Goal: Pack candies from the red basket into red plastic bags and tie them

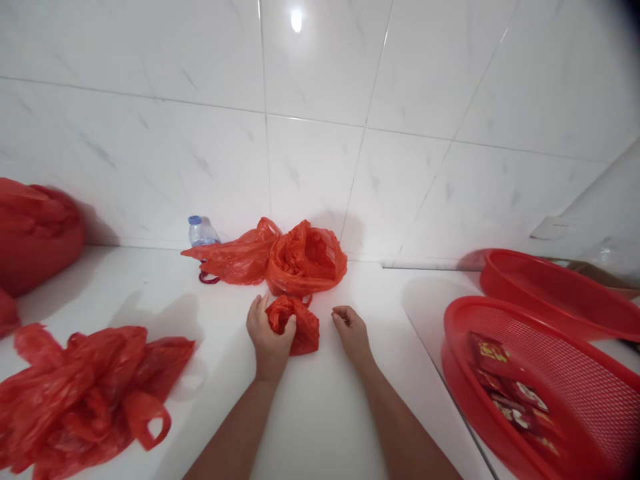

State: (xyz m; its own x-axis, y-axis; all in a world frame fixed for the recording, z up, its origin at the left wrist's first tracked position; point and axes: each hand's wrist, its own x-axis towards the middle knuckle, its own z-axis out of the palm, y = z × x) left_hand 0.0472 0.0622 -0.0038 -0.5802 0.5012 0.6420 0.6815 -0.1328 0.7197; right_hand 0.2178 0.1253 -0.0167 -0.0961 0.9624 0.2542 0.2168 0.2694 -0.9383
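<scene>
Held the small red bag (307,333) clamped in the left hand (269,337), nearer than the bunched bag (295,273), seemingly to steady it (curled the right hand (351,330) to the right; couldn't tell whether pinched).

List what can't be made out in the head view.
Head view:
- Contents of the small red bag: hidden by crumpled plastic and the left hand.
- Anything between the right hand's fingertips: too small to tell.
- Bottle's lower part: behind the flattened red bag.
- Large red bundle: cut off by left edge.
- Fine print on packets: small, blurred.
</scene>
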